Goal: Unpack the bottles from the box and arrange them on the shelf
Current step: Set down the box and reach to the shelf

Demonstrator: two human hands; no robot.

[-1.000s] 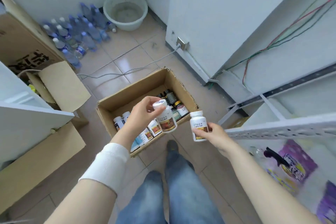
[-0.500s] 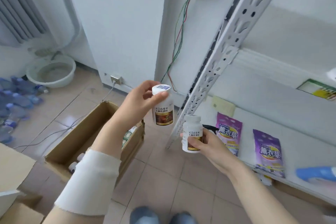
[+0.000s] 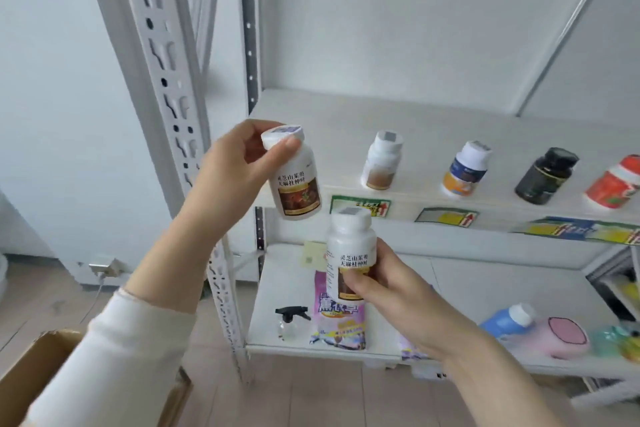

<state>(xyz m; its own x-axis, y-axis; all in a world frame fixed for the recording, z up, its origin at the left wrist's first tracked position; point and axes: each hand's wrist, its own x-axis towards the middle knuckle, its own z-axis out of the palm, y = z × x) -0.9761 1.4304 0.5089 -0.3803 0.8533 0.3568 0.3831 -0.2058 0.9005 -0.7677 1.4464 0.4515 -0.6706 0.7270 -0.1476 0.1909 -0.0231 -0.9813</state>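
My left hand grips a white bottle with a brown label by its cap, tilted, in front of the left end of the middle shelf board. Lower and to the right, my right hand holds a second, like white bottle upright around its lower body. Several bottles stand in a row on that board: a white one, a blue-and-orange one, a black one and a red one. A corner of the cardboard box shows at the bottom left.
A white perforated shelf upright stands just left of my left hand. The lower shelf carries a small spray bottle, purple bags, a blue jug and a pink item. Price tags line the middle shelf's edge.
My view has swung up from the box on the floor to the shelf. Both hands have risen with their bottles toward the middle shelf; the box has dropped to the bottom left corner.
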